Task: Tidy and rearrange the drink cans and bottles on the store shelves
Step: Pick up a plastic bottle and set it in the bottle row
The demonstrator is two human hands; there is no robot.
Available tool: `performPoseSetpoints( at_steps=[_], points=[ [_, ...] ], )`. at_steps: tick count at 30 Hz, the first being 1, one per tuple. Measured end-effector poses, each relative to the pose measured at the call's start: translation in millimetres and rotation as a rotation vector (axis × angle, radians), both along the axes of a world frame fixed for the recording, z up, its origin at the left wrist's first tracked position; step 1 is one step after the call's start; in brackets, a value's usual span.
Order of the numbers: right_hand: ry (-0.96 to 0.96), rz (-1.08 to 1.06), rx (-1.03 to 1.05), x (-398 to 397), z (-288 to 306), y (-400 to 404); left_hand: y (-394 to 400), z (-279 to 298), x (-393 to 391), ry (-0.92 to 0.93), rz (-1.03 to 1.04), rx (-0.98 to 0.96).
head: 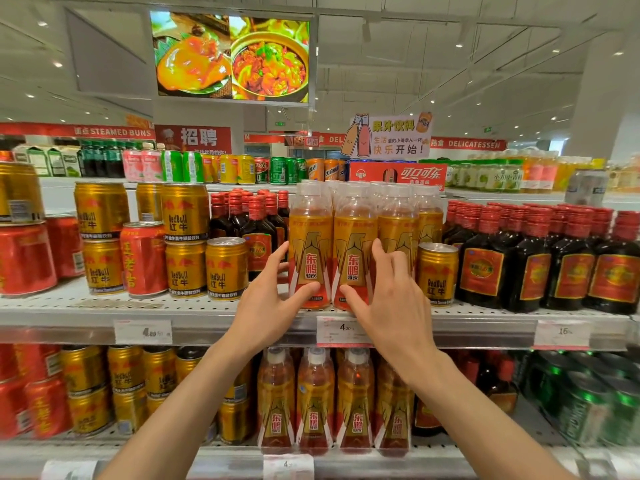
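On the upper white perforated metal shelf, 2 clear plastic bottles with gold-and-orange labels stand upright at the front edge, touching side by side. The left bottle is cupped by the left hand, half open, thumb across its base; the right bottle is cupped likewise by the right hand — neither looks lifted. A stray gold can stands just right of the bottles, nearest the right hand — probably due for moving.

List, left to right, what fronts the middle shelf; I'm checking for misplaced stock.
Red cans → gold cans → left hand → orange bottles → right hand → lone gold can → dark bottles.
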State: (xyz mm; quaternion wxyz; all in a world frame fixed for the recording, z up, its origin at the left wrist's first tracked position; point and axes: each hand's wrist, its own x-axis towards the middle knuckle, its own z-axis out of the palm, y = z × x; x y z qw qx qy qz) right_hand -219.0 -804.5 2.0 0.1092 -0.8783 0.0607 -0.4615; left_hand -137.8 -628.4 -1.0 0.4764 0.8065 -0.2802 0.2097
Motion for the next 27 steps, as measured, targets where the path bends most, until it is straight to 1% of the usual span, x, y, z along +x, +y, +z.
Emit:
performPoseSetpoints(
  at_steps=[11,16,19,22,25,27],
  points=[
    [0.018,0.041,0.019,5.8,-4.1,-3.1,-2.3,-7.4,-0.1,-0.030,0.062,0.017],
    [0.040,0.175,0.063,-12.7,-0.4,-25.5,-7.5,-14.1,-8.6,-0.149,0.141,-0.049],
    [0.022,0.196,0.050,-31.0,1.8,-51.1,-15.6,-13.4,-21.5,-0.287,0.202,-0.065],
    [-0.003,0.137,0.023,-43.9,8.2,-83.4,-33.4,-4.8,-36.2,-0.368,0.128,0.013],
    [0.013,0.066,0.017,-49.2,18.9,-112.3,-58.2,3.9,-44.7,-0.374,0.069,0.131],
    [0.046,0.036,-0.002,-49.4,27.8,-125.7,-72.2,7.8,-44.2,-0.362,0.065,0.168]
  ],
)
